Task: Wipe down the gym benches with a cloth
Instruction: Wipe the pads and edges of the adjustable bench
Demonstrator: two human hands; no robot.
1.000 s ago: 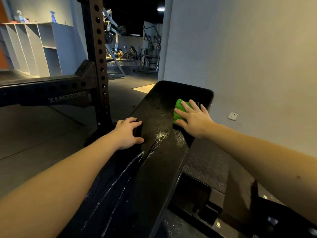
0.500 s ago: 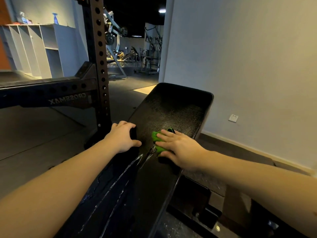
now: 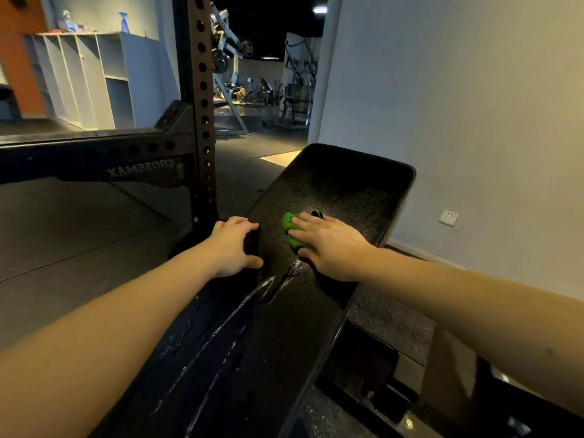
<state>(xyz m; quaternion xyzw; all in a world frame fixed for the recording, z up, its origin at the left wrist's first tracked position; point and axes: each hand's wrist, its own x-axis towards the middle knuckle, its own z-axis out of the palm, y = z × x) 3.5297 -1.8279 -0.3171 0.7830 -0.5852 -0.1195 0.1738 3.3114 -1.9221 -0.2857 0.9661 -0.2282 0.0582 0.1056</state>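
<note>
A black padded gym bench (image 3: 347, 181) stretches away from me, its surface wet and shiny. My right hand (image 3: 328, 245) lies flat on a green cloth (image 3: 292, 226) and presses it onto the pad near the middle. Most of the cloth is hidden under the palm and fingers. My left hand (image 3: 232, 248) grips the bench's left edge, thumb on top and fingers curled over the side.
A black perforated rack upright (image 3: 202, 115) and its crossbar (image 3: 94, 159) stand just left of the bench. A grey wall (image 3: 474, 105) with a socket (image 3: 448, 217) runs along the right. Shelving (image 3: 94, 80) and gym machines (image 3: 234, 67) stand further back.
My right hand swept the cloth from the far right part of the pad back toward me and to the left, then slid slightly forward again. The left hand kept its grip.
</note>
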